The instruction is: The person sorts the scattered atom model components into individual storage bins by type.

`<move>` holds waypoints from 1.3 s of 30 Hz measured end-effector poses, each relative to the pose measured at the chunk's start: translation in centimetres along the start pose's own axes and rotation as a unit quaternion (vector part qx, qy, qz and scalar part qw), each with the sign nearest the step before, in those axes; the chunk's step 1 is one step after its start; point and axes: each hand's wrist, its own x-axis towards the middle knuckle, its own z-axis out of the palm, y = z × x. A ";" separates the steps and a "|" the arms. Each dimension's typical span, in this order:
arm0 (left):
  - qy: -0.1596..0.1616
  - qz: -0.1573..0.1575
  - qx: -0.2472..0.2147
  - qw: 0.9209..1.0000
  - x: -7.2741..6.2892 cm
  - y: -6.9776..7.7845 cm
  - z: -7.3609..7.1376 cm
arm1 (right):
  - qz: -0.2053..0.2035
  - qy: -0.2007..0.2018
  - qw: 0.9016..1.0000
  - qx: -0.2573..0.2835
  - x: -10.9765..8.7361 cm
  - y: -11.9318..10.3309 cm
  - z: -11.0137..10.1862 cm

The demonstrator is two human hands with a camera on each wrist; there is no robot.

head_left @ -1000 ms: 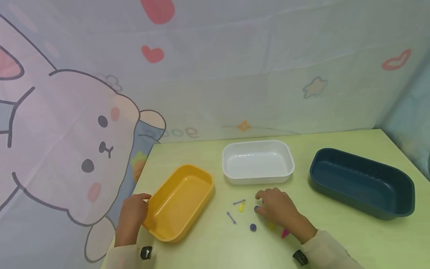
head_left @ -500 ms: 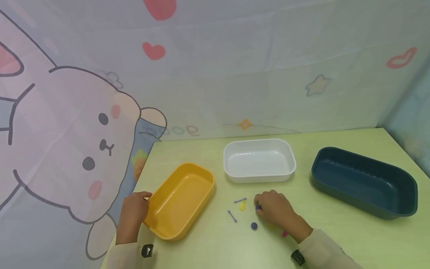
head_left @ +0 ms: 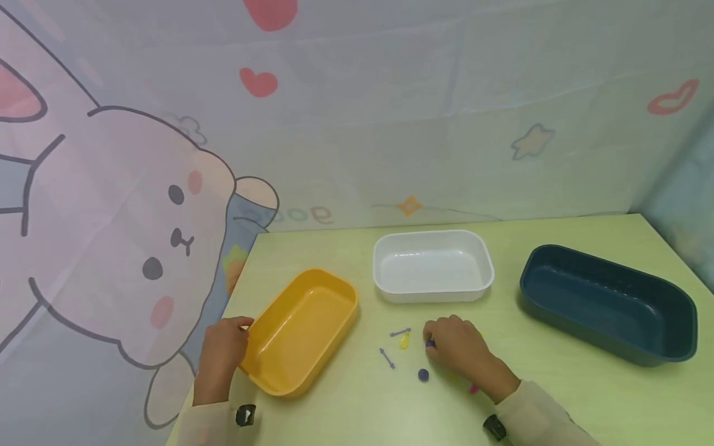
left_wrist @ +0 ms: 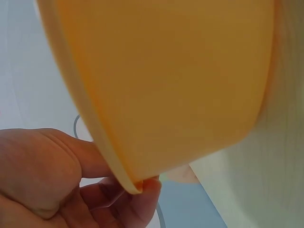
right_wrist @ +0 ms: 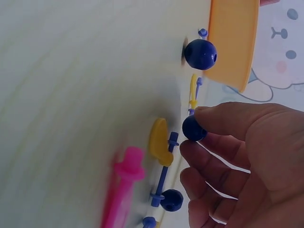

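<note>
Pinching | right grip [head_left: 462, 348]: smooth round bead [right_wrist: 193, 128] | left grip [head_left: 220, 350]: glossy tub [head_left: 304, 334]

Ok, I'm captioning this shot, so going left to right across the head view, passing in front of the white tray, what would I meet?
Left hand, yellow tray, nearer purple rod, right hand, navy tray.
</note>
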 end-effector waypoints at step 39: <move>0.020 0.019 0.002 1.000 -0.1 -0.2 0.2 | -0.029 -0.006 0.998 0.060 5.0 -6.6 -2.3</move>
